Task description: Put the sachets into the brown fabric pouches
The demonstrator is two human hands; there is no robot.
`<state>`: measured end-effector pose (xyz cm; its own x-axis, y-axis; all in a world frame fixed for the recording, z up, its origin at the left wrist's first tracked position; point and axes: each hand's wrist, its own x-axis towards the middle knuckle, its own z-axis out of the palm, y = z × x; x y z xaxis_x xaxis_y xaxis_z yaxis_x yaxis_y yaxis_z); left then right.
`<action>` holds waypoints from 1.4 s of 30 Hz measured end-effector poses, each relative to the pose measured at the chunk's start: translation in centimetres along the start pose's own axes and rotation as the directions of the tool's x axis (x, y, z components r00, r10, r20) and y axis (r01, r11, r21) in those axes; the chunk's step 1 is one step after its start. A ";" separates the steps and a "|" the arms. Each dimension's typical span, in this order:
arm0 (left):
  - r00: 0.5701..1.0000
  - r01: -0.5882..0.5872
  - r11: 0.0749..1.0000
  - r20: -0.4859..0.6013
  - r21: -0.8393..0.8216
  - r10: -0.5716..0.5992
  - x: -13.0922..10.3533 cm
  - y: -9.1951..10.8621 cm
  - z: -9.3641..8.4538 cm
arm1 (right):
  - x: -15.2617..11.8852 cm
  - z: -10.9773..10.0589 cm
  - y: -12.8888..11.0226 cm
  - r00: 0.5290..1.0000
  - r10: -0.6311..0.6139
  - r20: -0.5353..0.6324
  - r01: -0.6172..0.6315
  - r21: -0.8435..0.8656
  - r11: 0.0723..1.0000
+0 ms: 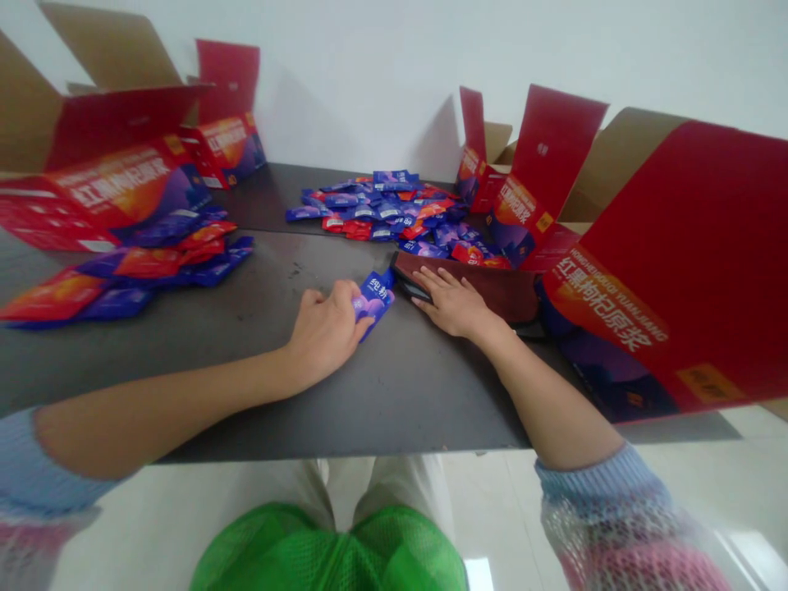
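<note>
At the middle of the dark table, my left hand grips a blue and purple sachet between thumb and fingers. The sachet's upper end is close to the left tip of a dark brown pouch. My right hand lies on this pouch with its fingers spread over the left part. Behind the pouch is a pile of blue and red sachets. Another row of overlapping sachets lies on the left of the table.
Open red cartons stand at the left, back left, back right and right. One more is behind the pouch. The table's front edge runs just before my body.
</note>
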<state>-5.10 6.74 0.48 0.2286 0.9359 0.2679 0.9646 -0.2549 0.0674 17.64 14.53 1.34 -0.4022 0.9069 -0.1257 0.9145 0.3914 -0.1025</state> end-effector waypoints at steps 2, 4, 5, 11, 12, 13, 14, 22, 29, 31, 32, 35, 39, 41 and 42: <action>0.999 0.025 0.999 0.036 -0.045 -0.023 -0.2 0.2 -0.3 | 0.0 0.0 0.0 1.000 -0.003 -0.006 0.003 -0.004 1.000; 0.990 0.091 0.989 0.118 -0.117 -0.077 -0.4 0.3 -0.5 | 0.1 0.0 0.0 1.000 0.003 0.000 -0.003 -0.015 1.000; 0.982 0.127 0.981 0.157 -0.150 -0.103 -0.4 0.3 -0.6 | 0.1 0.0 0.0 1.000 0.008 0.005 -0.008 -0.021 1.000; 0.978 0.196 0.957 0.117 -0.213 -0.174 -0.7 0.5 -1.1 | 0.1 0.1 0.2 1.000 0.015 0.003 -0.014 -0.024 1.000; 0.981 0.186 0.961 0.082 -0.205 -0.173 -0.9 0.5 -1.2 | 0.1 0.1 0.2 1.000 0.011 0.000 -0.011 -0.021 1.000; 0.986 0.169 0.967 0.045 -0.188 -0.163 -0.9 0.6 -1.3 | 0.1 0.2 0.2 1.000 0.008 -0.003 -0.008 -0.018 1.000; 0.989 0.147 0.976 0.011 -0.163 -0.147 -1.0 0.6 -1.4 | 0.1 0.2 0.3 1.000 0.008 -0.007 -0.008 -0.017 1.000; 0.985 0.135 0.983 -0.125 0.129 -0.119 1.4 -4.6 -3.2 | -0.1 0.2 0.2 0.999 0.032 -0.025 -0.032 -0.011 0.999; 0.839 0.500 0.857 -0.317 0.129 -0.442 3.7 -13.0 -6.0 | 0.3 0.7 0.5 0.998 0.042 -0.057 -0.046 -0.067 0.997; 0.763 0.633 0.763 -0.277 0.133 -0.584 3.9 -15.7 -6.7 | 0.4 0.8 0.6 0.996 0.052 -0.067 -0.057 -0.070 0.996; 0.721 0.689 0.711 -0.242 0.142 -0.650 4.0 -17.0 -7.0 | 0.5 0.9 0.7 0.996 0.056 -0.068 -0.061 -0.073 0.995; 0.622 0.783 0.599 -0.217 0.167 -0.753 3.9 -20.4 -7.6 | 0.7 1.1 1.0 0.996 0.052 -0.077 -0.059 -0.087 0.994; 0.564 0.825 0.535 -0.202 0.182 -0.801 3.6 -22.8 -7.1 | 0.8 1.3 1.2 0.995 0.044 -0.086 -0.052 -0.100 0.994; 0.568 0.821 0.540 -0.175 0.184 -0.804 3.7 -23.0 -6.6 | 0.7 1.3 1.1 0.996 0.047 -0.081 -0.056 -0.105 0.993; 0.575 0.816 0.548 -0.164 0.185 -0.801 3.8 -23.0 -6.4 | 0.6 1.2 1.0 0.996 0.052 -0.078 -0.060 -0.106 0.993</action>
<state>-27.25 14.64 6.07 -0.6630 0.7030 0.2572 0.7393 0.6689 0.0775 18.24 15.30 -0.03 -0.3495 0.9354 -0.0537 0.9365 0.3506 0.0108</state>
